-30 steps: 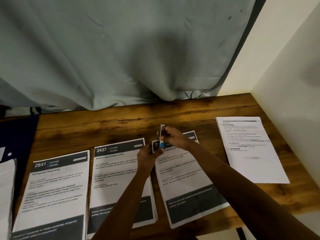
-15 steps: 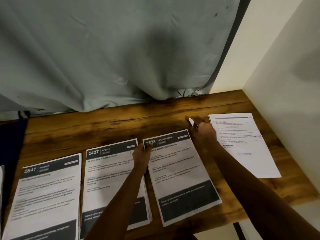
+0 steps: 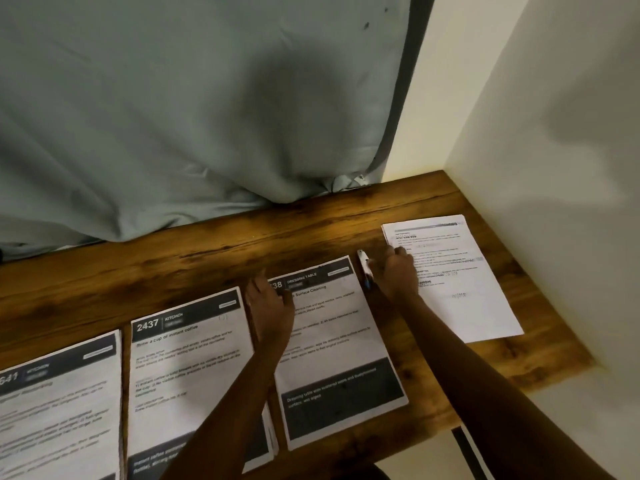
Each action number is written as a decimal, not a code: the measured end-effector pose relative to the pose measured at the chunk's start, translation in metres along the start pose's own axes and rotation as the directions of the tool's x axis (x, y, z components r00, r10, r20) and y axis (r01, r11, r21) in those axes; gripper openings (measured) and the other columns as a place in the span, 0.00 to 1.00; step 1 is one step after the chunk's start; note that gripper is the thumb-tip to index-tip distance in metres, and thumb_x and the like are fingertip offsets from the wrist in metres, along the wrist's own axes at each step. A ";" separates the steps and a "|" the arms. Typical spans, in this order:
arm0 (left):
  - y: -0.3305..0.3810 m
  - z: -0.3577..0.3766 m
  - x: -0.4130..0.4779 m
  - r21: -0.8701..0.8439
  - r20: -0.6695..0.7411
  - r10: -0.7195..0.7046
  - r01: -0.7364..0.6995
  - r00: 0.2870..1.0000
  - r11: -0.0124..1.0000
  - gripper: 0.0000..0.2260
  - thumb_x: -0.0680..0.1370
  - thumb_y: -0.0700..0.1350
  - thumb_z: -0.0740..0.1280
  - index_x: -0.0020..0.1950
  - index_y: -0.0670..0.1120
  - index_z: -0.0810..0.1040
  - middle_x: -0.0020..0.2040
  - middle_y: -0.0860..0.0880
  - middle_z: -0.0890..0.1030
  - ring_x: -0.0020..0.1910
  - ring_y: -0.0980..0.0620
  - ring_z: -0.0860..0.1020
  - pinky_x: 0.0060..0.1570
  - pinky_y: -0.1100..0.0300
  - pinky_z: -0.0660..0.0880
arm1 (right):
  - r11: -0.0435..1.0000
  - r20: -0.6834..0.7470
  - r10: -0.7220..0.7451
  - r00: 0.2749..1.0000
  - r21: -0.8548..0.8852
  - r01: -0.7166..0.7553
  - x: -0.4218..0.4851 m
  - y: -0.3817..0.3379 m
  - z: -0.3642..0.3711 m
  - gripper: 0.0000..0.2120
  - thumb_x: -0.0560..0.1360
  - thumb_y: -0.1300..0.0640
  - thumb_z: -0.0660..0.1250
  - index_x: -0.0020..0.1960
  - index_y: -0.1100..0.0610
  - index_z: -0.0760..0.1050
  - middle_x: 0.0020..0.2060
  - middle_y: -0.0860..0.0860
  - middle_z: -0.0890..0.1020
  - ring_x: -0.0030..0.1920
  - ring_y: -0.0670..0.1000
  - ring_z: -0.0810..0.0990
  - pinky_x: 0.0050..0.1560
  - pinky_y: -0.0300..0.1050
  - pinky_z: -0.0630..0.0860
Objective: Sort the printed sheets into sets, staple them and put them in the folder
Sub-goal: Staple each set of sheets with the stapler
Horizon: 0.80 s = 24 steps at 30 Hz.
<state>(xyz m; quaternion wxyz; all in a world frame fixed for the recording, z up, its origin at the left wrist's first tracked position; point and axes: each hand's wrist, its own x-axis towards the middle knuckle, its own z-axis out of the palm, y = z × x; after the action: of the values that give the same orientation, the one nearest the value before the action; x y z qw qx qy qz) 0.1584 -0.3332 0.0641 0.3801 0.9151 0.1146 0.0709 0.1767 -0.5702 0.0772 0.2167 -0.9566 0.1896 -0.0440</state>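
Note:
Four sets of printed sheets lie in a row on the wooden desk (image 3: 173, 271): the 2641 set (image 3: 59, 410), the 2437 set (image 3: 187, 358), the Dressing Table set (image 3: 332, 341) and a plain white set (image 3: 460, 289) at far right. My left hand (image 3: 272, 306) rests on the Dressing Table set's top-left corner, thumb pointing away. My right hand (image 3: 394, 271) grips a small stapler (image 3: 364, 268) low over the desk, between the Dressing Table set and the plain set. No folder is in view.
A grey curtain (image 3: 173, 116) hangs onto the desk's back edge. White walls (image 3: 554, 168) close the right side and back corner. A white, dark-edged object (image 3: 474, 452) shows below the desk's front right edge.
Both hands held the stapler at the Dressing Table set's raised corner. The set now lies flat; my right hand has carried the stapler right and down beside the plain set.

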 end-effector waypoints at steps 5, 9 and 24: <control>0.038 0.024 -0.020 -0.158 0.189 0.115 -0.085 0.975 0.984 0.27 0.76 0.40 0.69 0.73 0.43 0.63 0.69 0.41 0.68 0.68 0.44 0.69 0.62 0.57 0.68 | 0.969 -0.142 0.226 0.964 -0.070 -0.238 0.006 0.064 -0.040 0.24 0.77 0.49 0.63 0.68 0.62 0.68 0.63 0.62 0.72 0.63 0.62 0.70 0.61 0.55 0.70; 0.064 0.046 -0.033 -0.224 0.404 0.170 -0.083 0.899 0.971 0.23 0.77 0.42 0.68 0.71 0.45 0.65 0.67 0.44 0.72 0.65 0.48 0.73 0.58 0.61 0.72 | 0.894 -0.047 0.437 0.898 -0.086 -0.440 0.000 0.119 -0.062 0.30 0.77 0.48 0.64 0.72 0.62 0.61 0.69 0.62 0.66 0.68 0.64 0.65 0.67 0.58 0.66; 0.127 0.090 -0.076 -0.194 0.877 0.020 0.316 0.480 0.929 0.20 0.78 0.43 0.68 0.69 0.46 0.67 0.65 0.47 0.74 0.66 0.47 0.72 0.59 0.56 0.73 | 0.817 0.164 0.577 0.800 -0.091 -0.570 -0.010 0.167 -0.068 0.50 0.67 0.42 0.75 0.75 0.63 0.53 0.72 0.62 0.62 0.72 0.64 0.60 0.69 0.57 0.62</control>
<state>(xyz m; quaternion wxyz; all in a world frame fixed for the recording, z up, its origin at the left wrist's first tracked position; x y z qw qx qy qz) 0.1241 -0.5015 0.0888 0.5376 0.7340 -0.0260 -0.4142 0.0991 -0.7327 0.0670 0.2186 -0.8582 0.4497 0.1159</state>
